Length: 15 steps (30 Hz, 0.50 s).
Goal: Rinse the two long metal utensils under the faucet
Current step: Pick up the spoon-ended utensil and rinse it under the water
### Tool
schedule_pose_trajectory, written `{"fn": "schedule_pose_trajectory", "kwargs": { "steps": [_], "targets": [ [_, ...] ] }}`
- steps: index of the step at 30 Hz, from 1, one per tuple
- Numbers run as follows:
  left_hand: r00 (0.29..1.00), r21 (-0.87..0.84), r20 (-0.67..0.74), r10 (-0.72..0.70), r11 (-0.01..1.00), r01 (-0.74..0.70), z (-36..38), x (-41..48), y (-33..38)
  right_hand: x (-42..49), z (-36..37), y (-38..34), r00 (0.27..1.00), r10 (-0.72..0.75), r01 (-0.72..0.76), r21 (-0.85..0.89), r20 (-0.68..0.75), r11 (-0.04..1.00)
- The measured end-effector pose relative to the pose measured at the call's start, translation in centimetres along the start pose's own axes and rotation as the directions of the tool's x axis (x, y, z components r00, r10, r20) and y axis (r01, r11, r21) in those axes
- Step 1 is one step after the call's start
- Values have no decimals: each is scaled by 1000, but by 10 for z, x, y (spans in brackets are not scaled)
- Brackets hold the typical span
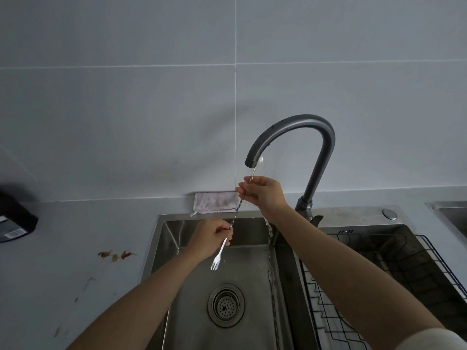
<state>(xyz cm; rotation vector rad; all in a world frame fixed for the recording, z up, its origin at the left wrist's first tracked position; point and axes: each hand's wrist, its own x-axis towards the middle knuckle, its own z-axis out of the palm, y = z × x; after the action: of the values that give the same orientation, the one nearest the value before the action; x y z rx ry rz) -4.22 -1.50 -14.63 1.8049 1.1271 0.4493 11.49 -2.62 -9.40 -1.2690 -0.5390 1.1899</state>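
Long metal utensil [237, 209]: a thin twisted shaft held slanting over the sink [171, 233]. Its fork tines are at the near end, pointing toward 7 o'clock above the drain [226, 305]. The spoon bowl is at the far end, toward 1 o'clock, right under the mouth of the faucet [290, 121]. I can make out only one shaft, and whether a second lies along it I cannot tell.

The left hand [213, 237] grips the lower shaft just above the tines, fingers curled round it. Farther up, the right hand [264, 193] pinches the shaft between thumb and fingertips just below the bowl. Water [268, 231] runs down past the right wrist.

It is likely light, stiff and slick when wet, and the twisted middle looks like the surest hold. Beyond, a folded cloth [217, 202] lies on the worktop [75, 236] against the wall.
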Motion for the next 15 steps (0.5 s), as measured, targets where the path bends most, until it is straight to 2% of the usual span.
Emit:
{"fn": "schedule_pose_trajectory", "kwargs": {
  "steps": [6, 15],
  "targets": [
    [998, 221, 55, 34, 974, -46, -26, -5, -12, 1, 0, 6, 999, 38, -38, 99, 3, 994],
    [993, 435, -6, 117, 895, -103, -64, 4, -5, 3, 5, 4, 999, 35, -34, 47, -33, 998]
  ]
}}
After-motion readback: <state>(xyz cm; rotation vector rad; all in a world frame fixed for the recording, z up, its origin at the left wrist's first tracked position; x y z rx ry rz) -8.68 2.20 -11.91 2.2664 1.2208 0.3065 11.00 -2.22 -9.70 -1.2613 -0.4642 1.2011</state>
